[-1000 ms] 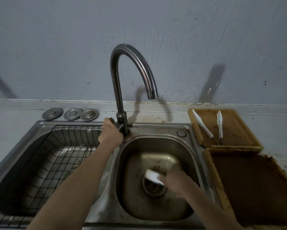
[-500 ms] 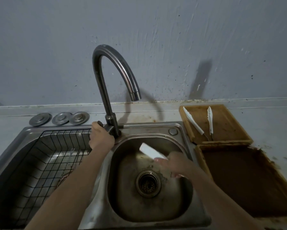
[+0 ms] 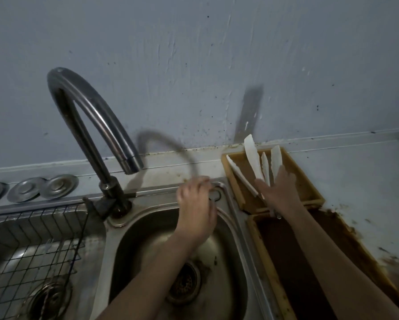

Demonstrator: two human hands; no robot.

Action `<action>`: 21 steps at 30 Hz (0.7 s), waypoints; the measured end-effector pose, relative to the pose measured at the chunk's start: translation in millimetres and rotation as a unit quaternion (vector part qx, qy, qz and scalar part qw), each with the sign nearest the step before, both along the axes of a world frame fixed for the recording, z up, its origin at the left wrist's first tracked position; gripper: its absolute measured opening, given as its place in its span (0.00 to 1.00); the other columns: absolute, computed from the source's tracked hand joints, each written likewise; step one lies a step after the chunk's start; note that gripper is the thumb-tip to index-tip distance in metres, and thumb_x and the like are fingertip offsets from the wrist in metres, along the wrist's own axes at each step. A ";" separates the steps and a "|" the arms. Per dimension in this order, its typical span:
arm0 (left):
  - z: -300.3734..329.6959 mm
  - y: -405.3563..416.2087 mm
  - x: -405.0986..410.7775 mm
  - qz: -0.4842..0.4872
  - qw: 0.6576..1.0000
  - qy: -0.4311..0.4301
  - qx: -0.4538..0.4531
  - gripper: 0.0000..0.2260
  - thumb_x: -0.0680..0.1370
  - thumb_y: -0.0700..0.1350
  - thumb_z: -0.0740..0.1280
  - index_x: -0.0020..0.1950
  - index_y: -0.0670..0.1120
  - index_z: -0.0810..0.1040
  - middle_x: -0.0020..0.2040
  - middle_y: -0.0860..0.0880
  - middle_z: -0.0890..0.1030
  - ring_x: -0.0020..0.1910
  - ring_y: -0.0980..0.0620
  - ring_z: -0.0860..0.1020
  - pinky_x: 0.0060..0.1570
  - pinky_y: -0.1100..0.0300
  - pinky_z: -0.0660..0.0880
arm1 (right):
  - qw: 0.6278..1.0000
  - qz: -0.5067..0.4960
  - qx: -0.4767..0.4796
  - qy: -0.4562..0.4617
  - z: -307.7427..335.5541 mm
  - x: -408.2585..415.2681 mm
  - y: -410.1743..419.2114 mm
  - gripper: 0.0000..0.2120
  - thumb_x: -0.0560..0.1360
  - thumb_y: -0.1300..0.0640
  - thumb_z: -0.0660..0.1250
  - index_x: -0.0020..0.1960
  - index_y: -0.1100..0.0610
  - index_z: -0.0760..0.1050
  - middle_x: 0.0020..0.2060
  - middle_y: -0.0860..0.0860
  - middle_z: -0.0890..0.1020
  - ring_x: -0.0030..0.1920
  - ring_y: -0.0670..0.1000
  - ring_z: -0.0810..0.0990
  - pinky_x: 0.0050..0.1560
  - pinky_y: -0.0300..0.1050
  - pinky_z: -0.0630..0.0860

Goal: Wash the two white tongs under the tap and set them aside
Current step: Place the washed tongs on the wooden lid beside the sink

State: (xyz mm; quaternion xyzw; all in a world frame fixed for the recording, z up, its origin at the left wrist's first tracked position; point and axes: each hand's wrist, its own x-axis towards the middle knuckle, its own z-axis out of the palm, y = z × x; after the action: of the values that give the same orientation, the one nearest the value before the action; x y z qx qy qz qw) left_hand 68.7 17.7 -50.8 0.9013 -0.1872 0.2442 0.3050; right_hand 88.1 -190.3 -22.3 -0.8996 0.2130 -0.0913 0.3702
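Holding white tongs (image 3: 254,158) above tray (image 3: 309,195)

Two bare forearms (image 3: 161,262), no sleeves

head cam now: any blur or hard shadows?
Head view: dim; motion blur smears the left hand and the white tongs held by the right hand; the tap stays sharper and throws a curved shadow on the wall; wide-angle bends the counter edge.
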 end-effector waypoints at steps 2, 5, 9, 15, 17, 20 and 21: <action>3.4 -14.5 5.9 -0.086 0.993 0.077 0.024 0.13 0.73 0.39 0.61 0.56 0.50 0.73 0.57 0.50 0.77 0.60 0.50 0.73 0.64 0.48 0.66 | 1.000 -0.002 -0.013 0.004 -7.7 4.2 -5.2 0.37 0.73 0.48 0.68 0.74 0.54 0.52 0.68 0.58 0.61 0.59 0.58 0.71 0.40 0.39 0.71; -7.3 -31.4 21.8 -0.137 0.976 0.128 0.111 0.17 0.75 0.39 0.60 0.64 0.50 0.70 0.62 0.49 0.76 0.65 0.50 0.70 0.68 0.49 0.65 | 0.998 -0.006 -0.055 0.009 -19.1 13.0 -15.0 0.37 0.73 0.49 0.68 0.74 0.56 0.53 0.68 0.60 0.62 0.62 0.59 0.70 0.51 0.46 0.69; -17.4 -40.3 33.5 -0.165 0.957 0.152 0.185 0.22 0.76 0.40 0.60 0.69 0.50 0.65 0.66 0.47 0.75 0.71 0.47 0.64 0.71 0.46 0.59 | 0.996 -0.003 -0.087 0.013 -29.1 23.6 -23.8 0.36 0.72 0.50 0.70 0.73 0.58 0.56 0.67 0.61 0.66 0.64 0.60 0.70 0.60 0.54 0.72; -21.4 -39.5 36.7 -0.180 0.955 0.156 0.176 0.25 0.75 0.39 0.61 0.71 0.51 0.64 0.66 0.48 0.74 0.68 0.47 0.66 0.68 0.47 0.62 | 0.997 0.009 -0.080 0.017 -39.6 34.6 -24.9 0.33 0.71 0.51 0.71 0.70 0.59 0.59 0.63 0.62 0.71 0.61 0.60 0.72 0.55 0.51 0.73; -19.6 -40.5 37.4 -0.183 0.952 0.169 0.179 0.26 0.74 0.38 0.61 0.72 0.50 0.63 0.66 0.48 0.74 0.67 0.46 0.66 0.67 0.47 0.63 | 0.997 0.007 -0.072 0.022 -41.0 37.9 -24.8 0.32 0.71 0.50 0.71 0.69 0.59 0.60 0.62 0.62 0.72 0.59 0.60 0.73 0.51 0.49 0.72; -14.9 -42.4 38.1 -0.187 0.944 0.200 0.183 0.27 0.74 0.37 0.61 0.72 0.49 0.62 0.67 0.48 0.73 0.66 0.46 0.67 0.67 0.47 0.64 | 0.997 0.011 -0.064 0.029 -40.8 40.6 -23.2 0.31 0.72 0.49 0.70 0.68 0.60 0.61 0.61 0.62 0.73 0.59 0.59 0.74 0.48 0.45 0.69; -13.9 -42.4 37.4 -0.186 0.943 0.201 0.187 0.27 0.74 0.37 0.61 0.72 0.50 0.62 0.67 0.48 0.72 0.66 0.45 0.67 0.67 0.47 0.64 | 0.997 0.016 -0.065 0.025 -41.4 40.8 -22.9 0.31 0.73 0.49 0.69 0.68 0.60 0.61 0.61 0.62 0.73 0.59 0.59 0.74 0.49 0.45 0.69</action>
State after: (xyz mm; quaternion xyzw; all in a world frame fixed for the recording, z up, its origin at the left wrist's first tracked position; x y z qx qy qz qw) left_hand 106.1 -24.6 -64.8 0.9215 -0.3290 -0.0425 0.2021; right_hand 128.9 -213.2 -63.8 -0.9271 0.2014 -0.0769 0.3065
